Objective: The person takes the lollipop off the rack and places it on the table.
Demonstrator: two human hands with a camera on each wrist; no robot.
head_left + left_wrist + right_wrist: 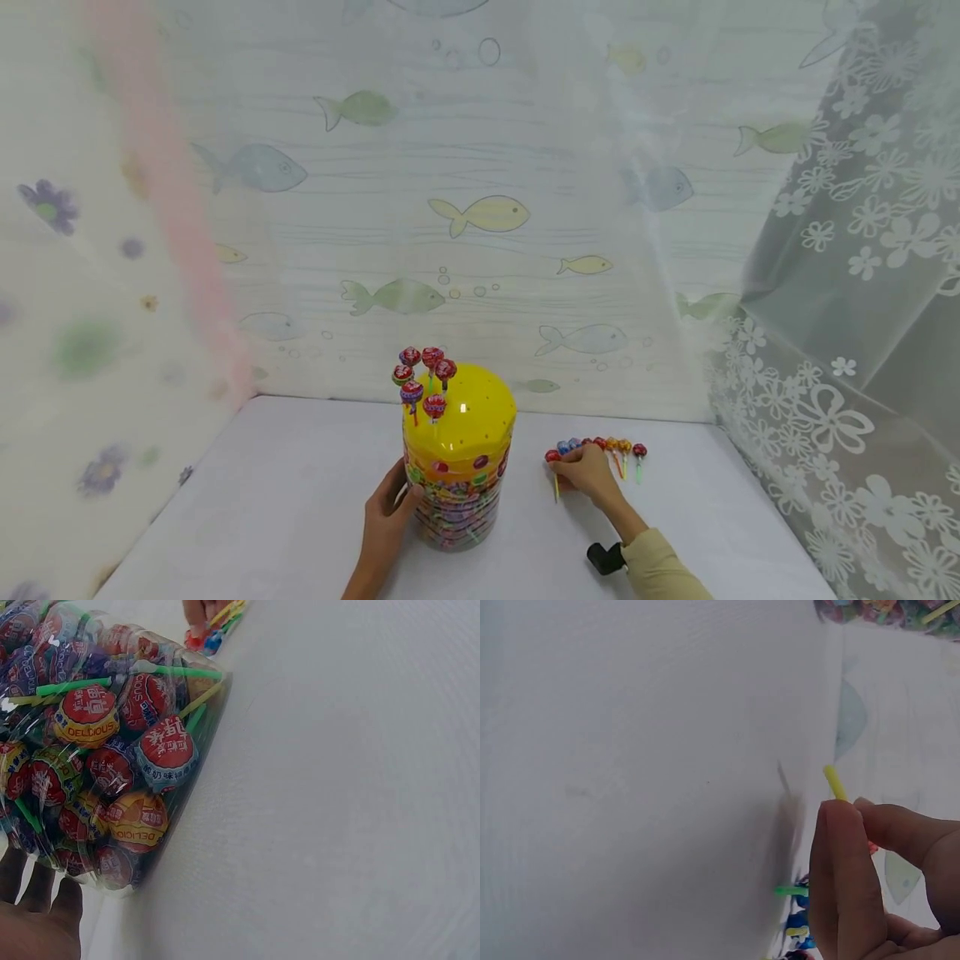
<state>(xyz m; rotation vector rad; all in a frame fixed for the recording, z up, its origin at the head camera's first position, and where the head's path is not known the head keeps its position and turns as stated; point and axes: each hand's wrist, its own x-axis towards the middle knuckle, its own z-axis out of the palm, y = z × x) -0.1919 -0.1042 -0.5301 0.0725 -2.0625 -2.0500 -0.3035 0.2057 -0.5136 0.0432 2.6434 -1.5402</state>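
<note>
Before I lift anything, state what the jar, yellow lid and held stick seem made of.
The jar: probably clear, glossy plastic; lollipops show through, under bright streaks. The yellow lid: likely smooth, shiny plastic, with a bright reflection. The yellow stick in the right hand: apparently matte plastic, evenly coloured, though coated paper is possible.

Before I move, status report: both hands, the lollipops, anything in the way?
Left hand against candy jar. Right hand pinching one lollipop by its yellow stick. Six lollipops standing in yellow lid. Lollipop row close by right hand, partly hidden.
</note>
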